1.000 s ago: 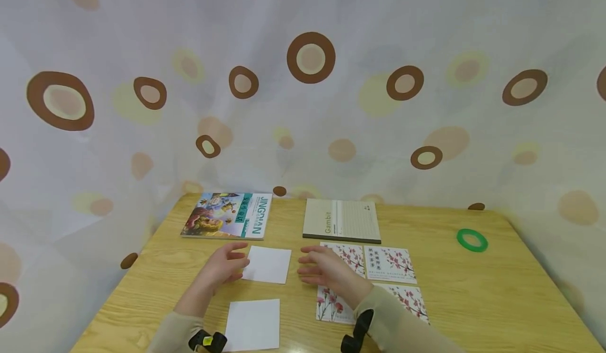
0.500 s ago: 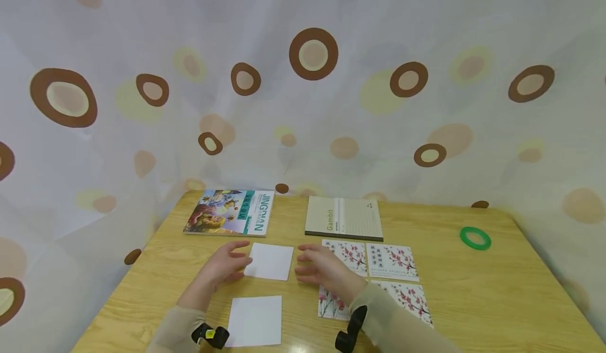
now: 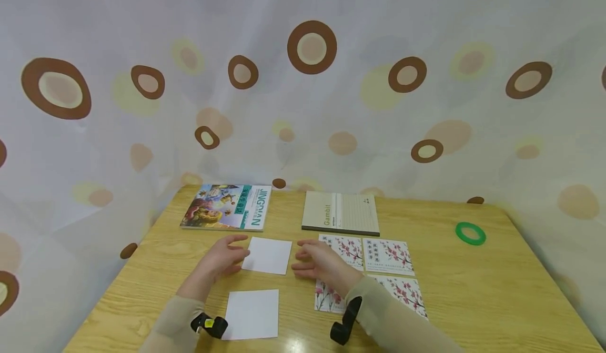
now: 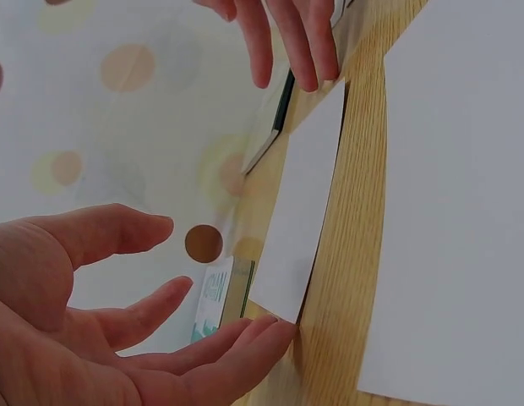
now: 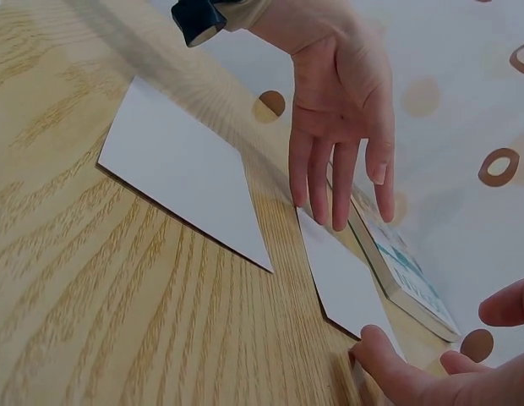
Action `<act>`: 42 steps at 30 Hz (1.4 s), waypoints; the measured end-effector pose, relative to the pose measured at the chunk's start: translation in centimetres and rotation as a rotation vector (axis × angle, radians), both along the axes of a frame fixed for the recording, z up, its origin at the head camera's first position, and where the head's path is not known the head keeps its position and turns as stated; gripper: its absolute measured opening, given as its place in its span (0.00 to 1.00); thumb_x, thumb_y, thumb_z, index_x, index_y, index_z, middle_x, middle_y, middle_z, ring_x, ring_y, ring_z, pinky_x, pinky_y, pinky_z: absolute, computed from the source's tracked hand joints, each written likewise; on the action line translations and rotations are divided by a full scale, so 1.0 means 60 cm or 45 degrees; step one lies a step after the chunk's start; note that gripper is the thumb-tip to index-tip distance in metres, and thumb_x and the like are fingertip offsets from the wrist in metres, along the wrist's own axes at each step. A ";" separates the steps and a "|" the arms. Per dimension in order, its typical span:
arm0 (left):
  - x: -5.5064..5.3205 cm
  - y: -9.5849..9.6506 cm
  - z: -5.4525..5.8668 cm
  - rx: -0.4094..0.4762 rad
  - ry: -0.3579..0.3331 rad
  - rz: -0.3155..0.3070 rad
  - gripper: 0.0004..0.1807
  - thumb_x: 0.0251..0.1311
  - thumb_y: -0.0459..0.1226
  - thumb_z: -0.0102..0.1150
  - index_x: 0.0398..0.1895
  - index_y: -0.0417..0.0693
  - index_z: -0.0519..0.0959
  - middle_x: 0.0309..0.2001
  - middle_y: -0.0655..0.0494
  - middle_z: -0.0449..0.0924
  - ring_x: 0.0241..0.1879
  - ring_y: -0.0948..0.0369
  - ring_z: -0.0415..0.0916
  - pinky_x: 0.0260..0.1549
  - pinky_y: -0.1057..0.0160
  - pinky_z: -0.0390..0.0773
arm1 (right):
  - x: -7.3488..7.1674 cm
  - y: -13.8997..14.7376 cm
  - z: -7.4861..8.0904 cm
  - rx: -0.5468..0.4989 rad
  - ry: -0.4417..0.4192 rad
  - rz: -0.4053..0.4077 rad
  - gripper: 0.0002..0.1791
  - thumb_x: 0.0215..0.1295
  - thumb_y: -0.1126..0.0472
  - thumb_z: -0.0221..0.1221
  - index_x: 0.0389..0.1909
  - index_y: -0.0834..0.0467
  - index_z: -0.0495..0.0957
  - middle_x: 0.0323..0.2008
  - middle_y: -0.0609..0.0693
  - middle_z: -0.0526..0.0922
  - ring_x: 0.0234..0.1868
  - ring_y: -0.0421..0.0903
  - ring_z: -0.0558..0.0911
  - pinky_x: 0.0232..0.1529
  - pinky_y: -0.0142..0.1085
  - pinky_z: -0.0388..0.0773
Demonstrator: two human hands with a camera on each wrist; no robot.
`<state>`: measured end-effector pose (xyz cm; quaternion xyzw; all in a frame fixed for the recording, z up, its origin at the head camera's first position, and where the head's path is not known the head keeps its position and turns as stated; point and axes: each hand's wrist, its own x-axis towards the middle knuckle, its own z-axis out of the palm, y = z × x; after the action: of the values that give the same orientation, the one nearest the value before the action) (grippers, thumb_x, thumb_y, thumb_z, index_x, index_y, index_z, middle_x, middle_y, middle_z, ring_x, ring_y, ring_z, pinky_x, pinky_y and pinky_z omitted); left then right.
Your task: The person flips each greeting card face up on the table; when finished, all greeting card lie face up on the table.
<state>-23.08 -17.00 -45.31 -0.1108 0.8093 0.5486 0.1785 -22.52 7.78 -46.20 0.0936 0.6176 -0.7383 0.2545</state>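
A plain white square card (image 3: 268, 255) lies on the table between my two hands. My left hand (image 3: 221, 261) is at its left edge, fingers loosely bent and spread; in the left wrist view the lower fingertips (image 4: 283, 330) meet the near corner of this card (image 4: 304, 211). On the other side my right hand (image 3: 326, 264) faces it with relaxed fingers, the tips right at the card's right edge. Neither hand grips anything. Closer to me lies a second white card (image 3: 252, 315). Under and beside the right forearm are several flower-printed cards (image 3: 389, 256), partly hidden by it.
Behind the cards lie a colourful picture book (image 3: 227, 207) at left and a beige notebook (image 3: 341, 212) at centre. A green ring (image 3: 471, 233) sits toward the right on the wooden table (image 3: 487, 295). A spotted curtain (image 3: 360, 116) closes off the back and sides.
My right hand has shifted slightly left, nearer the far white card. The left hand stays almost in place. The cards lie as before; the head view has tilted a little.
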 end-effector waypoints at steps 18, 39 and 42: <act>0.000 0.007 -0.002 0.062 -0.032 -0.007 0.29 0.67 0.35 0.57 0.71 0.42 0.65 0.59 0.34 0.72 0.51 0.47 0.76 0.47 0.54 0.83 | 0.001 -0.002 0.002 -0.067 -0.033 -0.012 0.29 0.70 0.69 0.44 0.72 0.69 0.57 0.64 0.78 0.63 0.61 0.73 0.73 0.63 0.56 0.74; -0.002 0.015 0.003 0.203 -0.043 -0.012 0.30 0.70 0.36 0.53 0.72 0.37 0.61 0.63 0.33 0.68 0.58 0.45 0.74 0.50 0.52 0.83 | -0.001 0.021 0.014 -0.054 0.007 -0.013 0.28 0.74 0.65 0.43 0.73 0.67 0.58 0.68 0.71 0.66 0.63 0.65 0.74 0.64 0.54 0.73; -0.003 0.018 0.004 0.219 -0.049 0.003 0.29 0.71 0.37 0.52 0.72 0.37 0.62 0.64 0.35 0.69 0.60 0.44 0.73 0.52 0.51 0.82 | -0.001 0.021 0.014 -0.038 0.025 -0.024 0.27 0.76 0.63 0.42 0.72 0.67 0.59 0.68 0.70 0.67 0.63 0.64 0.74 0.64 0.54 0.73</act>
<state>-23.27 -15.95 -45.08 -0.1064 0.7554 0.6141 0.2022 -22.56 9.07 -45.33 0.0882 0.6081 -0.7507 0.2428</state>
